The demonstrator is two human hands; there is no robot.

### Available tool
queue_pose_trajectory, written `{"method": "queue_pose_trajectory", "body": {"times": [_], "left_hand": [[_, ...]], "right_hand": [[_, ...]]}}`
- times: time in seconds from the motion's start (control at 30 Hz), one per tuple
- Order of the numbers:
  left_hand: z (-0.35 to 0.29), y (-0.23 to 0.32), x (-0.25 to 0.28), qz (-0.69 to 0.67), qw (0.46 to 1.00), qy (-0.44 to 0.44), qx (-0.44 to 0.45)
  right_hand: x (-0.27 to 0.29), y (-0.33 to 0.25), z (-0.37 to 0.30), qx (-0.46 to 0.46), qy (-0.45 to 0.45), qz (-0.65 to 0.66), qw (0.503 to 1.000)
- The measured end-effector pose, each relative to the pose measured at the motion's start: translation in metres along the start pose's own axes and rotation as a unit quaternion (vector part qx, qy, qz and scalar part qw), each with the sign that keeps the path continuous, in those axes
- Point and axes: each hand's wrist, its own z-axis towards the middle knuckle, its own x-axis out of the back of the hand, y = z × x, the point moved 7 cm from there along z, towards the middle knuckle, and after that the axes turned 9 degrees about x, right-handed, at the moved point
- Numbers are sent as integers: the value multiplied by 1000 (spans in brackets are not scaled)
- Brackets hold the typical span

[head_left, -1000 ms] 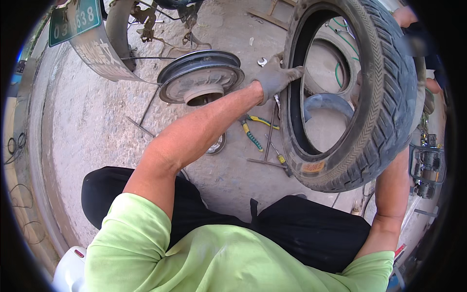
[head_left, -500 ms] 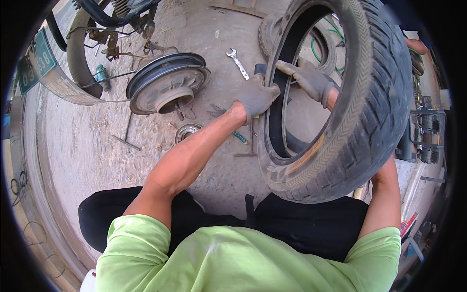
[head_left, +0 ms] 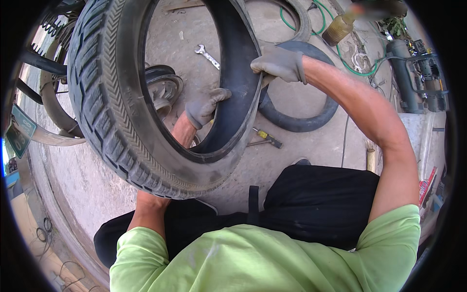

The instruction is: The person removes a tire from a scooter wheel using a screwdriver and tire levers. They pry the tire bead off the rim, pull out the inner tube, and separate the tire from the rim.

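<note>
A large black tyre (head_left: 109,97) with worn, chunky tread is held upright and tilted before me. My right hand (head_left: 282,64), in a grey glove, is closed around the tyre's right edge. From behind the tyre my left forearm reaches round, and my gloved left hand (head_left: 200,108) shows through its opening, fingers bent against the far edge of the inner wall. Past the opening lie an open-end wrench (head_left: 208,56) and a wheel rim with its hub (head_left: 163,87), partly covered by the tyre. A black inner tube (head_left: 301,122) rests on the floor below my right hand.
A yellow-and-black handled tool (head_left: 267,137) lies near my feet. Farther off are another tyre (head_left: 304,22), a green hose (head_left: 359,73) and a brownish bottle (head_left: 339,30). Black cylindrical equipment (head_left: 404,75) stands right. Part of a motorcycle with a green plate (head_left: 22,129) is left.
The tyre has swung from right to left and turned its tread leftward. My right hand has come out of its opening onto the right edge; my left arm now passes behind it.
</note>
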Motion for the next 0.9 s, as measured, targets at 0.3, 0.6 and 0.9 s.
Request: {"method": "queue_pose_trajectory", "body": {"times": [0.3,0.6,0.9], "left_hand": [[-13,-7,-8,-334,928,27,161],[-16,19,-11,-404,904,-32,137],[-10,37,-11,-345,932,-22,107]], "right_hand": [[-20,11,-10,-258,107,441,853],[-38,19,-17,-280,210,551,758],[-23,6,-18,-227,221,480,818]]}}
